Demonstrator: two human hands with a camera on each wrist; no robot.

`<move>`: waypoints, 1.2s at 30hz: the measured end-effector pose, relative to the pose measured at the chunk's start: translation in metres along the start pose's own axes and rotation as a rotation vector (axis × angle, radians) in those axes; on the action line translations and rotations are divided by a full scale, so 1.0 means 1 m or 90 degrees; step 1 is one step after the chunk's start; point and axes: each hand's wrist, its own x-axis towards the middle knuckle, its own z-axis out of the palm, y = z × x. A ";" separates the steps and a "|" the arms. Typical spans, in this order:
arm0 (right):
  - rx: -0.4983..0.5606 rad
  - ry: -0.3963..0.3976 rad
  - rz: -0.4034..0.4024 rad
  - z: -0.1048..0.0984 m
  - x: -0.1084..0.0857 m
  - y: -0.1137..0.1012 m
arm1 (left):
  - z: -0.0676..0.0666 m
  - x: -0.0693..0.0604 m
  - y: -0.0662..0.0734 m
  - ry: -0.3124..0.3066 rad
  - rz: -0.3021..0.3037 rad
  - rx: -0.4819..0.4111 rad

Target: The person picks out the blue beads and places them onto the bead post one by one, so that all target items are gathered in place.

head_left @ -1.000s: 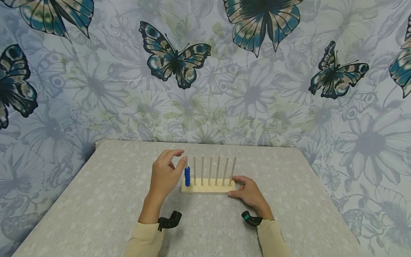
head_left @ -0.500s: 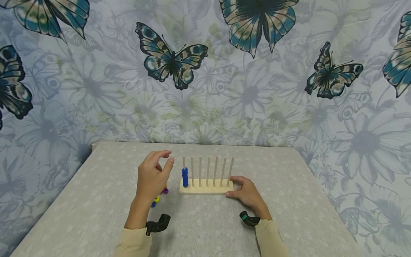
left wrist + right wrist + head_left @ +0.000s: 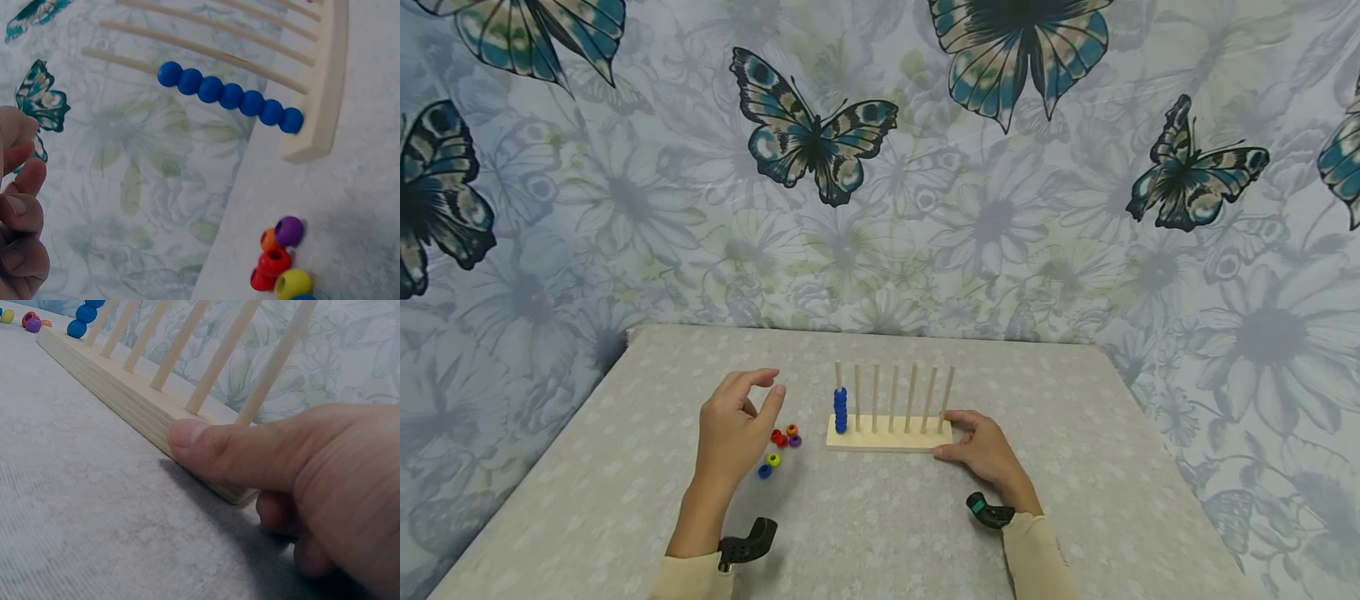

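Observation:
My right hand (image 3: pixel 983 450) grips the right end of a wooden peg board (image 3: pixel 887 443), thumb along its front edge. Several upright pegs stand in a row on the board. On the leftmost peg sits a stack of blue beads (image 3: pixel 231 95), with bare peg above them. My left hand (image 3: pixel 733 429) hovers over the table left of the board, fingers loosely bent and nothing between them. Just right of that hand lie loose beads: an orange bead (image 3: pixel 792 429), a purple bead (image 3: pixel 289 231), red beads (image 3: pixel 274 262), a yellow bead (image 3: pixel 773 459) and a blue bead (image 3: pixel 764 472).
A pale patterned cloth covers the table (image 3: pixel 880 533). Behind its far edge hangs a butterfly-and-flower backdrop (image 3: pixel 1000 250). Black wrist devices sit on the left wrist (image 3: pixel 748 542) and the right wrist (image 3: pixel 989 511).
My left hand has moved away from the leftmost peg, to the left and lower, uncovering the loose beads. My right hand keeps hold of the peg board.

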 end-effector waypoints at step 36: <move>-0.003 0.007 -0.002 0.000 0.001 0.000 | -0.005 -0.033 -0.063 -0.338 -0.228 0.032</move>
